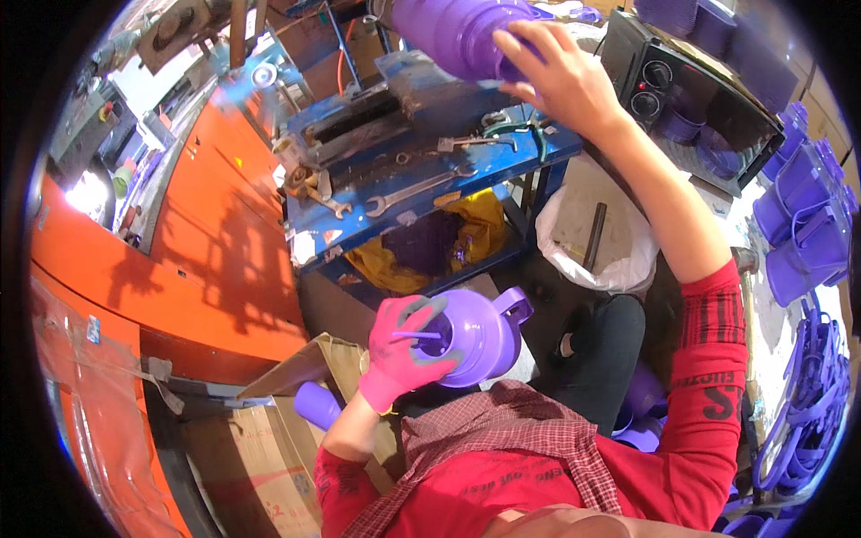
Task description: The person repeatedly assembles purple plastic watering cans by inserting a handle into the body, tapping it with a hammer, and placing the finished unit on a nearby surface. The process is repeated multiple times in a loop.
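Wrenches on blue tabletop; cardboard box near left hand. White-lined bin holds dark rod; black oven, purple cups. Left fingers (gloved) closed around purple jug before checked apron; right hand: fingers part-spread on upper purple vessel, grip unclear.

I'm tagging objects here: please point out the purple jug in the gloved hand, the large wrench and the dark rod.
Purple jug [485, 337], head view, on its body.
Large wrench [416, 190], head view, middle of its shank.
Dark rod [595, 236], head view, middle of its length.
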